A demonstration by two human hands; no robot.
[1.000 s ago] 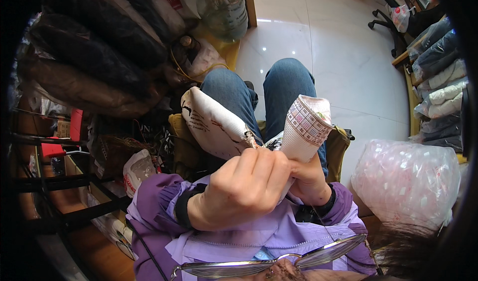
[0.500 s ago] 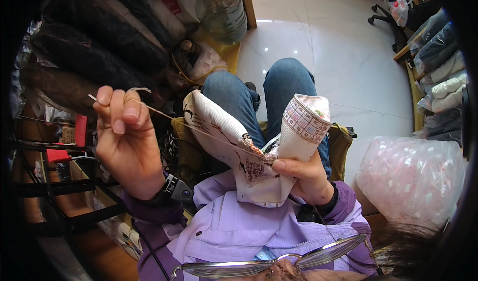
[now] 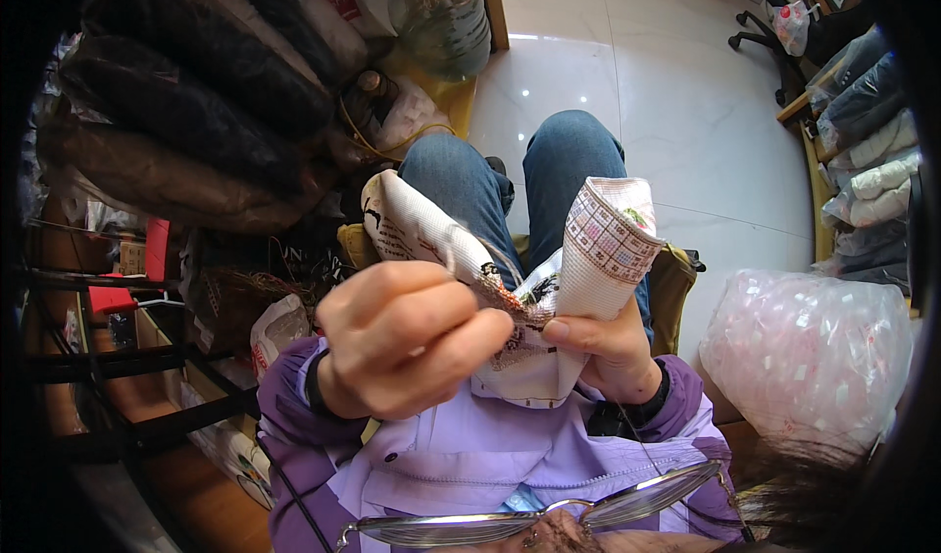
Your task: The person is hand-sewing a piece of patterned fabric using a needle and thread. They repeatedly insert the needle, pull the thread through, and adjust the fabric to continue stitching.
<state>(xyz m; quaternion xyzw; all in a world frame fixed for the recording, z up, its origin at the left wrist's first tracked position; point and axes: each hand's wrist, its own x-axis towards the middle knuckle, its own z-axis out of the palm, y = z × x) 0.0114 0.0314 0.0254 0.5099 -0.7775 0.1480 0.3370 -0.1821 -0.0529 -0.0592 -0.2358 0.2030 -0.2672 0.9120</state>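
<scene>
Rolled white cross-stitch cloth [image 3: 524, 383] with a printed grid and dark and orange stitches lies over my lap. My right hand [image 3: 610, 347] grips its right-hand roll, thumb on top beside the stitched fold. My left hand [image 3: 407, 332] is closed in a pinch just left of that fold, in front of the cloth. Its fingertips face away, so the needle, which shows at them in the earlier frame, is hidden. A pale thread [image 3: 501, 256] loops loosely above the knuckles.
Dark garments in plastic covers [image 3: 186, 102] are piled at the far left, above a black rack [image 3: 108, 367]. A clear bag of pinkish packets [image 3: 809, 352] stands at the right. Folded bagged clothes [image 3: 872, 151] fill a shelf beyond it.
My left hand has come right and down, from out at the left with the thread drawn taut, to beside the stitches. The thread has gone slack. My right hand has barely moved.
</scene>
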